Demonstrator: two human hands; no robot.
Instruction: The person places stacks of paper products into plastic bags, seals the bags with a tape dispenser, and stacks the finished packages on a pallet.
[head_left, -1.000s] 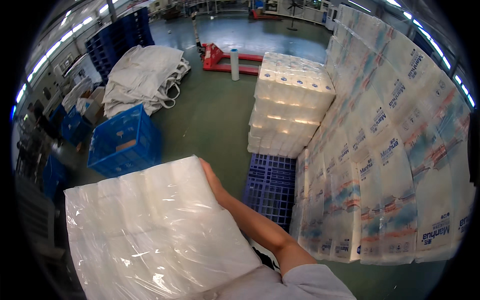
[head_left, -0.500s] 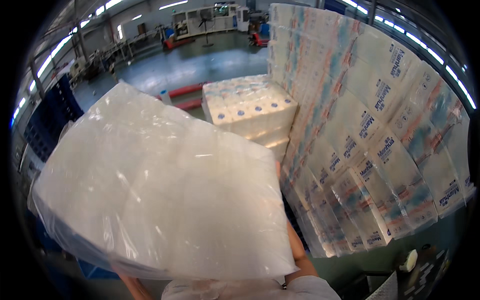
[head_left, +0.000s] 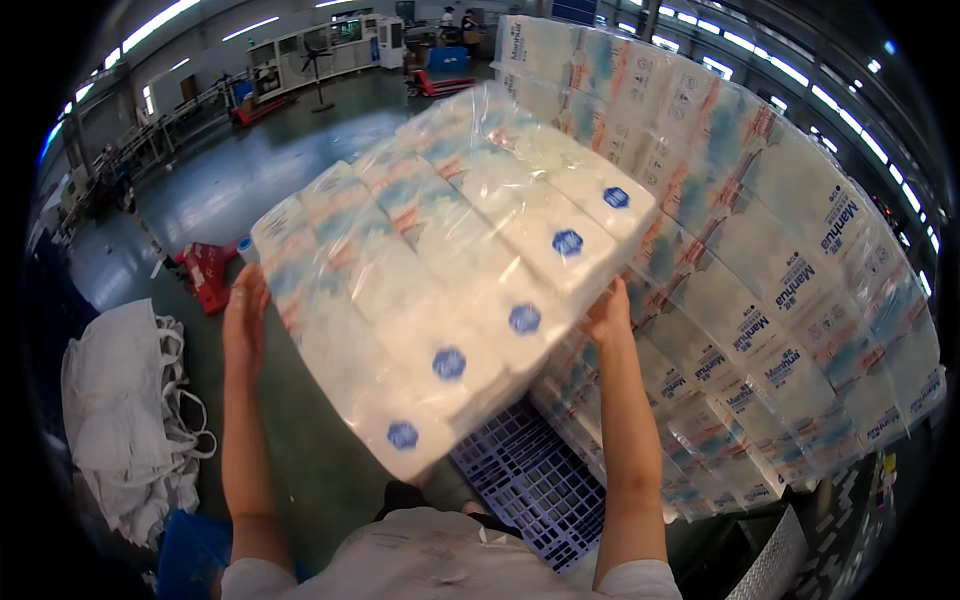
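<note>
Between my two hands hangs a large bale of tissue packs [head_left: 430, 240], wrapped in clear film. It is tilted, with blue hexagon marks along its near side and a pink and blue print on top. My left hand [head_left: 246, 310] presses against its left side, fingers partly hidden. On the right, my right hand [head_left: 608, 308] grips the bale's lower right side, its fingertips out of sight. A tall stack of similar tissue bales [head_left: 740, 290] rises close beside my right hand.
A purple-blue plastic pallet [head_left: 535, 485] lies on the floor by my feet. White cloth bags [head_left: 130, 420] are heaped at the left, above a blue bin [head_left: 190, 555]. A red pallet jack [head_left: 207, 275] stands beyond my left hand. Machines [head_left: 320, 60] and people [head_left: 458, 25] are far back.
The bale has turned from its plain white face to its printed top and marked side, and has shifted right. Both hands have come into view. My view has swung left.
</note>
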